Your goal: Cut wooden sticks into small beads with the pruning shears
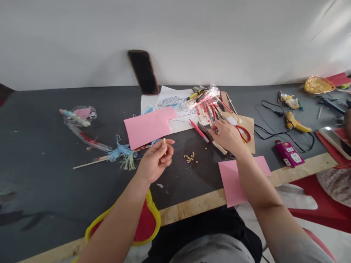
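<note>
Hand, left [155, 159]: held over the table [167, 188], thumb and forefinger pinched on one small pale piece [164, 140]
Hand, right [225, 134]: fingers bent down at a metal-headed tool [203, 127]; cannot tell whether closed on it or only resting there
Loose bits [189, 158], pale: small cluster on the table between the two hands, one lying apart toward the right
Scissors, red-handled [248, 136]: just beside the right hand, over brown paper [250, 122]
Marker, pink [199, 130]: next to the tool, on its left
Sheets, pink: one [148, 128] just beyond the left hand, a second [228, 179] partly under the right forearm, hanging past the wooden edge [197, 202]
Handling, as judged: keep the pinch light but firm, the piece being easy to drop; free the tool sideways from marker and scissors to avoid snagging; keep both wrists above the cluster to avoid scattering it
</note>
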A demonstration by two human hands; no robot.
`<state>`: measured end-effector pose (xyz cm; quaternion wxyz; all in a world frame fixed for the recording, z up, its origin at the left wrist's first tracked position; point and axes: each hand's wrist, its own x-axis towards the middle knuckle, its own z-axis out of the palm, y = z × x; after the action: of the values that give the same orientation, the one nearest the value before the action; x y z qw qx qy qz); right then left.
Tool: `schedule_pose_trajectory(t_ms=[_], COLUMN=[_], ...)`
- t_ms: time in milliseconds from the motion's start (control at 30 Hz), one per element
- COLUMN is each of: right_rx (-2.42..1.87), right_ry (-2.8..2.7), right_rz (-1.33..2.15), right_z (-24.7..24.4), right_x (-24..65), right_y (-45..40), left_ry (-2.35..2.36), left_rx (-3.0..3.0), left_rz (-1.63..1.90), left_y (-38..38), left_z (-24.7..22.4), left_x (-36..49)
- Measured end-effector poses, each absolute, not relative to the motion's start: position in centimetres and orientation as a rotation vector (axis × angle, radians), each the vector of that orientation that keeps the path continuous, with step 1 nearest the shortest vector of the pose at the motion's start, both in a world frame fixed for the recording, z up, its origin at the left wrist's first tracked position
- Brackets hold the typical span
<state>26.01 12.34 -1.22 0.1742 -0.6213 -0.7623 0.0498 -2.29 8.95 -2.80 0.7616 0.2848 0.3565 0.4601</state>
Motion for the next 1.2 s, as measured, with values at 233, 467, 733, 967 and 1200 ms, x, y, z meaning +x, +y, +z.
schedule_pose_trajectory(t_ms=[233,467,733,967,1200], right_rx=[-1.833,-2.080,-1.445,-1.346,-1.656], right_ry=[-2.472,-2.224,-1.544,-1.542,-1.837], right_rz=[0.161,0.328,1.036,1.308,0.865], right_z=[-2.1,-0.6,1.2,-1.1,-2.6], right_x=[27.0,26.0,27.1,22.9,22.2], right_y=[12.1,12.3,11.9,11.3,11.9], left_ry=[0.762,0.783,0.765,0.794,0.977], left_rx=[0.574,0.575,0.622,0.631,0.510], left_rz=[0.931,0.928,0.868,0.916,0.996], left_y=[8.9,8.9,8.5,8.6,9.8], left_z=[-3.6,-3.7,-3.9,-3.3,-3.2], left_x=[-1.5,-1.8,-1.3,-1.7,-3.0])
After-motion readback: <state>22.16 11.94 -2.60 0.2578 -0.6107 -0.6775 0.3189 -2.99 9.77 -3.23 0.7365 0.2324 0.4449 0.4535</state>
